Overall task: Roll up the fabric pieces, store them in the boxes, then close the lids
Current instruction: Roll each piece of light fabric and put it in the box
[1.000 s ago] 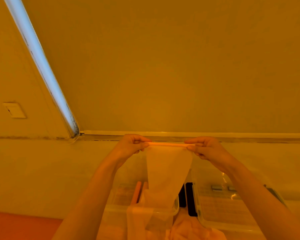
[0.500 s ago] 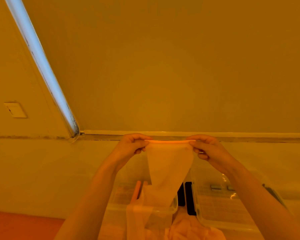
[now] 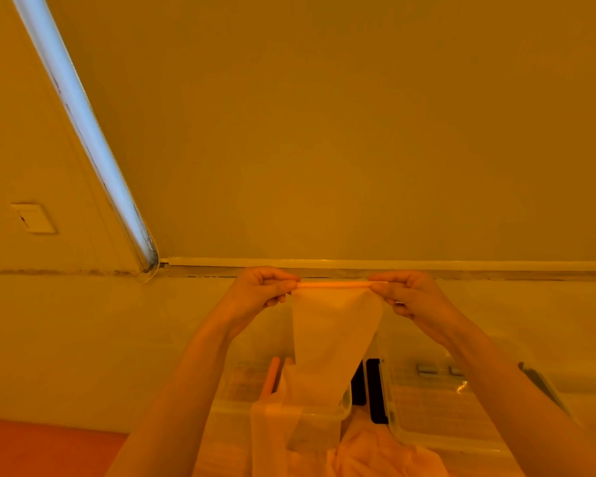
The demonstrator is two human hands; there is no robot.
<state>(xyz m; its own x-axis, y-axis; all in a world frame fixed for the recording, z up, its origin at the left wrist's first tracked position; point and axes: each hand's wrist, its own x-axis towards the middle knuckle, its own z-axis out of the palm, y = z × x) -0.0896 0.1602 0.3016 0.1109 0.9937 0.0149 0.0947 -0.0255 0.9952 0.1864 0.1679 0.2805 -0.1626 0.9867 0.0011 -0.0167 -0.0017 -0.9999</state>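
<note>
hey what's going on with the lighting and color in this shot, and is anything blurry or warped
Head view: a heavy orange-yellow cast tints everything, including both hands and the sheer fabric; only the bright strip at upper left reads bluish-white and looks overexposed. The wide lens tilts that strip. A small glare spot sits on the right clear box. Focus is soft, without obvious motion blur.

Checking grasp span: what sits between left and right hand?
Head view: only the rolled top edge of the fabric piece, held taut between left hand and right hand. The rest hangs down toward the clear boxes.
</note>
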